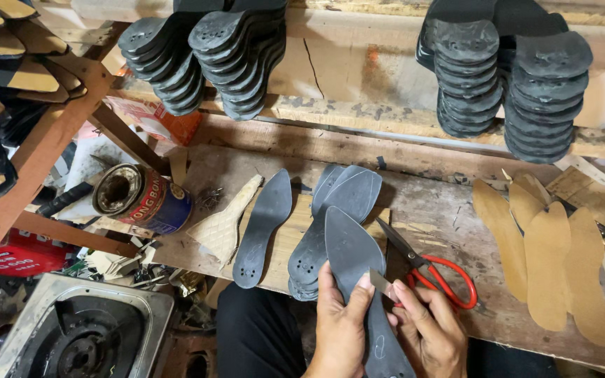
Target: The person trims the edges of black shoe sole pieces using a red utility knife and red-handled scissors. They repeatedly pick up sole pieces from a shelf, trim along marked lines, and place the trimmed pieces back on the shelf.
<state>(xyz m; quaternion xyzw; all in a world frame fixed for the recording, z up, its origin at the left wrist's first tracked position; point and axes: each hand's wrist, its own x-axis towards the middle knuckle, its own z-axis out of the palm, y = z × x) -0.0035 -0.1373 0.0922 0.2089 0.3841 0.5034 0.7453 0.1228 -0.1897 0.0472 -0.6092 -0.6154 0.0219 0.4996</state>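
Grey insole (358, 273) lies across the left hand (337, 325), fingers curled under it, toe pointing to 12 o'clock, so its face is turned up. Right hand (432, 329) pinches a small blade (379, 281) against the insole's 3 o'clock edge. Scissors (432, 269) lie just beside, within easy reach.

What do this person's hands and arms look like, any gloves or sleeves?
Both are bare: no gloves, rings or watch on the left hand or the right hand. No sleeves reach the wrists in view. Fingernails are short and unpainted.
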